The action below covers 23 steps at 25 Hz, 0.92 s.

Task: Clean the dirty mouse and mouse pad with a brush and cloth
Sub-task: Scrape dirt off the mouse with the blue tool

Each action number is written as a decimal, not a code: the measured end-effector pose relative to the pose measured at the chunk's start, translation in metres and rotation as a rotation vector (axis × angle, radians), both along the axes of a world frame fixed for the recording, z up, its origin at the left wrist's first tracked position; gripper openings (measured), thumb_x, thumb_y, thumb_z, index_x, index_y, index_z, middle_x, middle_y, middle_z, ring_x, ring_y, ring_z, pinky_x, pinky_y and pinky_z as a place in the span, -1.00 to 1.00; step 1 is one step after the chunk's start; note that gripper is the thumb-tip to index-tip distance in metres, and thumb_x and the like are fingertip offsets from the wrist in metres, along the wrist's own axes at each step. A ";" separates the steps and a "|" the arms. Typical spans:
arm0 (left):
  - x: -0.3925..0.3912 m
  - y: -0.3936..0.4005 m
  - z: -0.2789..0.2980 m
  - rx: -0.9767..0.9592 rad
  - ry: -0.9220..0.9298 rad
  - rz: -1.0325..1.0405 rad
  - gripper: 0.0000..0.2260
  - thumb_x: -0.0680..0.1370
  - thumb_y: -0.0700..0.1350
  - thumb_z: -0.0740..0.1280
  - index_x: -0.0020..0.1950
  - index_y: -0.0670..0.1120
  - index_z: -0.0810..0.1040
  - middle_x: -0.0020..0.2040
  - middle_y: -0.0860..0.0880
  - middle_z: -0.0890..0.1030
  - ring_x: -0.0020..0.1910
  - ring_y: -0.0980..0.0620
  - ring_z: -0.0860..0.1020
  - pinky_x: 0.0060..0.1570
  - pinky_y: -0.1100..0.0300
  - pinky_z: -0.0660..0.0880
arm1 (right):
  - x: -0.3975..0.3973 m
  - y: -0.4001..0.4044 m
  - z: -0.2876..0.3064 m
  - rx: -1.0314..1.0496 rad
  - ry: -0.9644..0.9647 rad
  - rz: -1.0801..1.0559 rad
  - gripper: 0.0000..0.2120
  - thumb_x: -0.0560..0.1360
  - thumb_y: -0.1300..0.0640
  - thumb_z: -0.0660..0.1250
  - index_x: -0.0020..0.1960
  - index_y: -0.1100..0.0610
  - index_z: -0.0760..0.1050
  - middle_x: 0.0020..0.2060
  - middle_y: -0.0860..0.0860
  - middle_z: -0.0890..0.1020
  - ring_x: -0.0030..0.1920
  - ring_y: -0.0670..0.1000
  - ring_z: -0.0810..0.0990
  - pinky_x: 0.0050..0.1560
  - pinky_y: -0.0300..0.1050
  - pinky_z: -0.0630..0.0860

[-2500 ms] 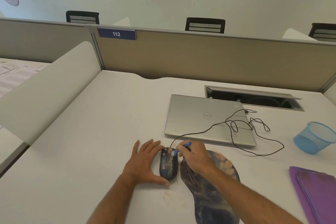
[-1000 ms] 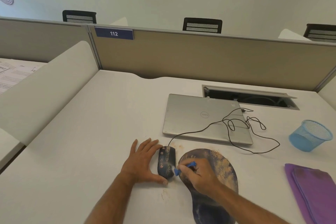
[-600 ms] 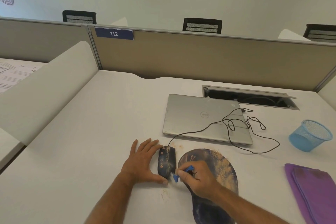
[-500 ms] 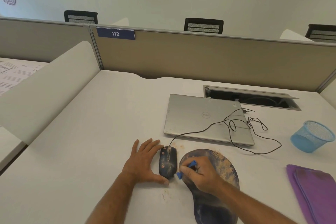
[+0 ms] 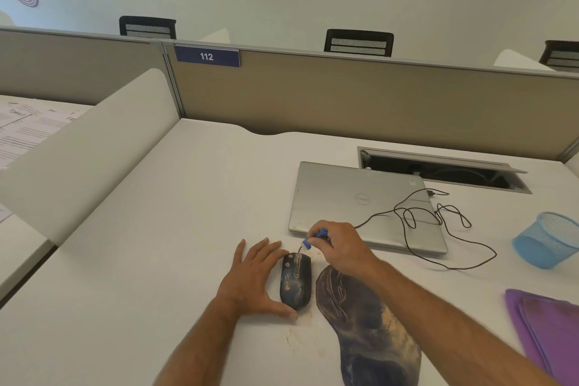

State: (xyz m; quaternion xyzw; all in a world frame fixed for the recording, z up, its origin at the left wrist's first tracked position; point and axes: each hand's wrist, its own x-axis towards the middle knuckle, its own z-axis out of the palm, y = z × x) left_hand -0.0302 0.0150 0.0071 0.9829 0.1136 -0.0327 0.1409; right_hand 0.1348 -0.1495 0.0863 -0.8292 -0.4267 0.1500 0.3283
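Left hand (image 5: 253, 279) flat on desk (image 5: 156, 260), fingers straight and slightly spread, thumb hooked round the mouse's (image 5: 295, 282) rear; mouse touches the hand at its 3 o'clock. Right hand (image 5: 338, 244) pinches blue brush (image 5: 315, 236) in curled fingertips, brush tip just past the mouse's nose at 12 o'clock. Dirty pad (image 5: 369, 332) lies at mouse's 4 o'clock, under the right forearm. Purple cloth (image 5: 545, 332) far at 3 o'clock, untouched.

Dusty dark mouse (image 5: 296, 283) beside smeared mouse pad (image 5: 369, 332), blue brush (image 5: 315, 238), purple cloth (image 5: 551, 326)
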 end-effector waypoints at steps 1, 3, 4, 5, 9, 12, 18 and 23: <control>0.000 0.000 0.000 0.001 0.007 0.002 0.14 0.12 0.73 0.20 0.59 0.21 0.07 0.63 0.18 0.02 0.60 0.14 -0.16 0.52 -0.19 -0.32 | -0.001 0.001 -0.001 -0.016 -0.008 0.007 -0.90 0.53 0.06 0.33 -0.01 0.05 0.58 -0.19 -0.07 0.63 -0.22 -0.12 0.53 -0.18 -0.30 0.42; 0.001 0.000 -0.001 0.002 0.009 0.001 0.14 0.13 0.72 0.21 0.59 0.21 0.07 0.63 0.18 0.02 0.60 0.13 -0.17 0.52 -0.20 -0.32 | -0.001 0.003 -0.002 -0.028 -0.048 0.007 -0.91 0.53 0.05 0.34 0.00 0.05 0.56 -0.21 -0.07 0.60 -0.27 -0.14 0.50 -0.23 -0.34 0.36; 0.001 0.000 -0.001 0.004 0.008 0.000 0.15 0.13 0.72 0.21 0.60 0.20 0.07 0.63 0.17 0.02 0.61 0.13 -0.16 0.52 -0.20 -0.31 | -0.001 0.003 -0.002 -0.040 -0.069 0.008 -0.90 0.53 0.04 0.34 0.00 0.04 0.55 -0.22 -0.07 0.60 -0.29 -0.15 0.47 -0.27 -0.36 0.32; 0.001 0.000 0.000 0.005 0.007 -0.002 0.15 0.13 0.72 0.21 0.60 0.20 0.08 0.63 0.17 0.02 0.61 0.13 -0.16 0.52 -0.20 -0.31 | -0.001 0.003 -0.002 -0.061 -0.084 0.019 -0.90 0.53 0.04 0.33 0.01 0.03 0.55 -0.20 -0.05 0.62 -0.29 -0.15 0.47 -0.28 -0.37 0.30; 0.001 0.000 -0.002 0.001 -0.004 -0.001 0.15 0.13 0.72 0.21 0.60 0.19 0.09 0.63 0.16 0.03 0.61 0.12 -0.15 0.52 -0.20 -0.32 | -0.004 0.007 -0.002 -0.185 -0.120 0.127 -0.92 0.54 0.00 0.31 0.01 -0.04 0.52 -0.06 0.00 0.66 -0.12 -0.04 0.55 -0.13 -0.26 0.39; 0.001 0.000 -0.002 0.004 0.013 0.000 0.15 0.13 0.73 0.20 0.60 0.20 0.07 0.64 0.16 0.02 0.61 0.12 -0.16 0.52 -0.20 -0.33 | -0.002 0.007 0.007 -0.144 -0.018 0.100 -0.95 0.54 0.05 0.33 -0.01 -0.03 0.52 -0.06 -0.01 0.65 -0.09 -0.03 0.56 -0.12 -0.28 0.41; 0.001 0.000 0.000 0.002 0.015 -0.001 0.14 0.14 0.72 0.21 0.60 0.19 0.07 0.64 0.16 0.02 0.61 0.10 -0.15 0.52 -0.21 -0.33 | -0.007 0.007 0.005 -0.173 -0.107 0.106 -0.92 0.55 0.00 0.30 0.02 -0.05 0.51 -0.04 -0.01 0.66 -0.08 -0.02 0.57 -0.02 -0.11 0.54; 0.002 0.001 -0.004 0.024 0.018 0.001 0.14 0.14 0.72 0.19 0.60 0.21 0.06 0.64 0.17 0.00 0.61 0.12 -0.17 0.52 -0.18 -0.35 | -0.010 0.001 0.016 -0.152 0.015 0.147 -0.95 0.50 0.06 0.35 -0.04 -0.02 0.53 -0.15 -0.05 0.63 -0.18 -0.08 0.55 -0.17 -0.23 0.48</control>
